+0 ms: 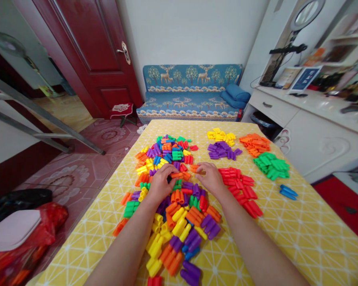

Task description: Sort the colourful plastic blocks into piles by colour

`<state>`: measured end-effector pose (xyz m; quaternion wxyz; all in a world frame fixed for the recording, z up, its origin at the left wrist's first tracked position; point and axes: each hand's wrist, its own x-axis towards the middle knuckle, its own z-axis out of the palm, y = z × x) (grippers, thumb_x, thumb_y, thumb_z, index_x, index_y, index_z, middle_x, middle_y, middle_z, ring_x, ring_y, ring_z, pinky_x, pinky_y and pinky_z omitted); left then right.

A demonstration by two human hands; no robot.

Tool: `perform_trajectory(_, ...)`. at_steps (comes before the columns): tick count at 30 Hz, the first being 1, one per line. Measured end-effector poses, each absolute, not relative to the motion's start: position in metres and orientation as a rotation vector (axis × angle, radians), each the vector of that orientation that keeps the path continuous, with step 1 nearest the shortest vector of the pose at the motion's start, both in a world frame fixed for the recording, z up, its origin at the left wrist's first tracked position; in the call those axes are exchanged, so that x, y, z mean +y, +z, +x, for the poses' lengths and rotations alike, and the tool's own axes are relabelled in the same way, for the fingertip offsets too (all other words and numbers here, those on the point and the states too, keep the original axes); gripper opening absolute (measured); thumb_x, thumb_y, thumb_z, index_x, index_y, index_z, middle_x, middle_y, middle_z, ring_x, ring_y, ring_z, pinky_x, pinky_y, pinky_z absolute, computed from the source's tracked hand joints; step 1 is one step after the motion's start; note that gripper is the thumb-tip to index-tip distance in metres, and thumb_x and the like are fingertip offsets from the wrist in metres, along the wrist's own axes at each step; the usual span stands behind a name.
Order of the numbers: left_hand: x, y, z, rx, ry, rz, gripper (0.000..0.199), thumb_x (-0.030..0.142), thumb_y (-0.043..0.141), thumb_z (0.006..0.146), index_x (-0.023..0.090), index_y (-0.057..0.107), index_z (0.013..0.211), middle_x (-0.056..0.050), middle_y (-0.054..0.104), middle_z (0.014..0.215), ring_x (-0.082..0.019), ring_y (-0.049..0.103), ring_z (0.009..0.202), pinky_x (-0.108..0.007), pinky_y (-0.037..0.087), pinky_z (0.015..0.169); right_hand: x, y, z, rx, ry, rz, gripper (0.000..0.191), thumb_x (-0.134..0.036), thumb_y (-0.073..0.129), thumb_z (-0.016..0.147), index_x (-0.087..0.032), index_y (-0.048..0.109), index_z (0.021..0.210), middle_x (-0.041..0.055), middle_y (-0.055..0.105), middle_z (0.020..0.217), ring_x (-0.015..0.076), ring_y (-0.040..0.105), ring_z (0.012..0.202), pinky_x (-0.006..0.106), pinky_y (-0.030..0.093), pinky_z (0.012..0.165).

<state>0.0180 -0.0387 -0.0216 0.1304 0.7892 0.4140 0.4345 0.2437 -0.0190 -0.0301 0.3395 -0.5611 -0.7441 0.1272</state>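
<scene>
Left hand [162, 183]: fingers seem clamped on one orange piece [177, 175]. Right hand [210, 178]: fingers pinched on second orange piece [193, 168]. One mixed pile [179, 214] beneath; six single-colour groups [238, 184] rightward.

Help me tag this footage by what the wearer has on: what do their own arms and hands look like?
Left hand and right hand are gloveless. Both visible forearms are sleeveless, with no watch or bracelet showing. Rings are too small to tell.
</scene>
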Motion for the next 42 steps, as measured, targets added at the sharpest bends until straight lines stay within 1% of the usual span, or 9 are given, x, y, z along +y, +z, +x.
perform_trajectory(3,-0.04,-0.021,0.018,1.229,1.317,2.265,0.016,0.007,0.057,0.076,0.02,0.056,0.086,-0.005,0.064,0.096,-0.019,0.061,0.096,-0.034,0.05,0.086,-0.021,-0.027,0.245,-1.948,0.257,-1.537,0.017,-0.018,0.067,0.072,-0.02,0.064,0.089,0.0055,0.067,0.098,0.022,0.056,0.098,0.038,0.044,0.091)
perform_trajectory(6,-0.039,-0.022,0.018,1.264,1.304,2.254,0.02,0.004,0.055,0.072,0.02,0.053,0.083,-0.004,0.065,0.098,-0.019,0.062,0.095,-0.034,0.049,0.084,-0.022,-0.025,0.245,-1.991,0.254,-1.51,0.043,-0.019,0.066,0.074,-0.02,0.06,0.116,0.0077,0.062,0.118,0.0228,0.053,0.107,0.039,0.041,0.097)
perform_trajectory(8,-0.039,-0.023,0.018,1.258,1.251,2.284,0.021,0.003,0.055,0.07,0.02,0.054,0.083,-0.004,0.066,0.098,-0.019,0.062,0.094,-0.034,0.049,0.084,-0.023,-0.024,0.244,-2.063,0.286,-1.469,0.049,-0.018,0.064,0.076,-0.022,0.057,0.123,0.0066,0.059,0.126,0.0231,0.051,0.112,0.04,0.039,0.1)
perform_trajectory(14,-0.038,-0.025,0.018,1.303,1.125,2.359,0.014,0.012,0.064,0.073,0.02,0.058,0.082,-0.003,0.065,0.084,-0.02,0.061,0.083,-0.033,0.048,0.076,-0.028,-0.024,0.237,-2.082,0.292,-1.511,0.032,-0.01,0.059,0.072,-0.02,0.066,0.101,0.0072,0.066,0.105,0.0222,0.056,0.1,0.036,0.045,0.09)
perform_trajectory(20,-0.04,-0.02,0.018,1.311,1.069,2.351,0.023,0.034,0.075,0.072,0.021,0.06,0.085,-0.004,0.067,0.086,-0.021,0.062,0.083,-0.033,0.047,0.075,-0.022,-0.016,0.254,-1.71,0.691,-1.512,0.03,-0.026,0.066,0.07,-0.019,0.063,0.099,0.0037,0.068,0.091,0.0134,0.059,0.065,0.028,0.05,0.065)
perform_trajectory(24,-0.041,-0.018,0.019,1.3,1.054,2.348,0.024,0.038,0.074,0.074,0.021,0.061,0.085,-0.004,0.068,0.089,-0.021,0.063,0.085,-0.033,0.047,0.075,0.012,0.007,0.312,-1.444,0.634,-1.461,0.038,-0.033,0.072,0.065,-0.015,0.061,0.097,0.0069,0.068,0.092,0.0142,0.06,0.068,0.028,0.05,0.065)
perform_trajectory(29,-0.041,-0.019,0.019,1.31,1.045,2.354,0.022,0.037,0.072,0.076,0.021,0.061,0.086,-0.003,0.068,0.088,-0.02,0.063,0.082,-0.032,0.047,0.075,0.069,0.026,0.413,-1.206,0.099,-1.831,0.025,-0.026,0.071,0.065,-0.015,0.063,0.086,0.0072,0.066,0.086,0.0187,0.061,0.075,0.031,0.047,0.071)
perform_trajectory(32,-0.041,-0.018,0.019,1.32,1.052,2.342,0.022,0.037,0.073,0.076,0.021,0.061,0.086,-0.003,0.068,0.087,-0.02,0.063,0.082,-0.032,0.047,0.074,0.092,0.026,0.455,-1.248,-0.092,-2.051,0.023,-0.02,0.068,0.067,-0.015,0.064,0.089,0.0095,0.065,0.088,0.0213,0.06,0.08,0.033,0.043,0.074)
perform_trajectory(42,-0.041,-0.019,0.018,1.357,1.057,2.306,0.023,0.037,0.073,0.076,0.021,0.062,0.087,-0.003,0.068,0.086,-0.019,0.063,0.08,-0.031,0.048,0.073,0.123,0.015,0.487,-1.336,-0.063,-2.238,0.024,-0.01,0.056,0.069,-0.012,0.062,0.092,0.015,0.064,0.091,0.0267,0.06,0.093,0.037,0.042,0.081)
